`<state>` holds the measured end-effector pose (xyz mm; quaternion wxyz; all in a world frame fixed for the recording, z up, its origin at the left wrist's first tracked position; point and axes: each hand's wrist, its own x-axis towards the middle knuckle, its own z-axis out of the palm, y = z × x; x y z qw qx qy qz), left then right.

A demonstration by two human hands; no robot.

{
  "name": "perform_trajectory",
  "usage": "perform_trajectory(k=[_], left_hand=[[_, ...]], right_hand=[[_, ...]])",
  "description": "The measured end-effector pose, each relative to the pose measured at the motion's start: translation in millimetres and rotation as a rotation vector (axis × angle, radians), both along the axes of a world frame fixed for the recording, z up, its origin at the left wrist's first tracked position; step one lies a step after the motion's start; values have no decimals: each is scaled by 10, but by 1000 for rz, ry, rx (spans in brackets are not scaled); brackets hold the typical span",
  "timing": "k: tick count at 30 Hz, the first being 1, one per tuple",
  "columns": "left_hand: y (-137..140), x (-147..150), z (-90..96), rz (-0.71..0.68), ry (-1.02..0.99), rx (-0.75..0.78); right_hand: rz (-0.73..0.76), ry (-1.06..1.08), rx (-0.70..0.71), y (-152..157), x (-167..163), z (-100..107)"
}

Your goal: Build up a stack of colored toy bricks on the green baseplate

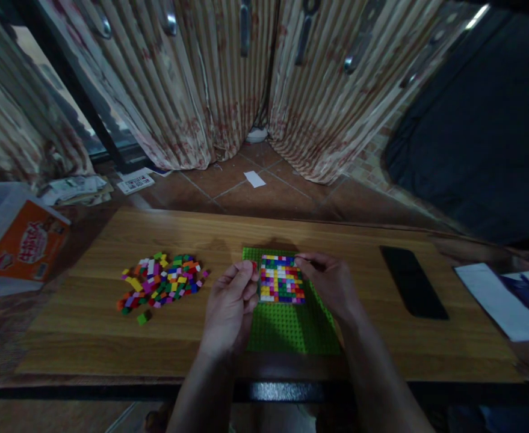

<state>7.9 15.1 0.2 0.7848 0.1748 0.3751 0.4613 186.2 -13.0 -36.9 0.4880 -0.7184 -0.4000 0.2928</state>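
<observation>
A green studded baseplate (275, 331) lies on the wooden table, with a block of small multicoloured bricks (282, 279) set on its upper part. My left hand (232, 294) is closed at the left edge of the plate, a small red brick (254, 265) pinched between thumb and fingers. At the top right corner of the brick block, my right hand (330, 279) has its fingertips pressed together. What they hold, if anything, is hidden. A loose heap of colourful bricks (167, 279) lies to the left, with a single green brick (142, 318) just in front of it.
A dark flat slab (413, 282) lies on the table (358, 349) to the right, with white papers (503, 300) beyond it. At far left stands a clear plastic box (2, 195) with an orange label. Curtains (228, 90) hang behind the table.
</observation>
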Motion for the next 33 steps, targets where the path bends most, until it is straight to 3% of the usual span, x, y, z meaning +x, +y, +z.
perform_trajectory(k=[6, 10, 14, 17, 20, 27, 33], left_hand=[[-29, 33, -28, -48, 17, 0], [-46, 51, -25, -112, -31, -30], [-56, 66, -13, -192, -82, -51], [-62, 66, -11, -233, -108, -56], [-69, 56, -13, -240, -110, -58], [-78, 46, -10, -263, -122, -47], [-18, -1, -6, -105, -101, -109]], right_hand=[[23, 15, 36, -26, 0, -43], [-56, -130, 176, -78, -92, 90], [156, -159, 326, -124, -274, 335], [326, -141, 315, -141, -393, 444], [368, -140, 296, -140, -469, 464], [313, -126, 325, -143, -423, 495], [28, -146, 247, -206, 96, 386]])
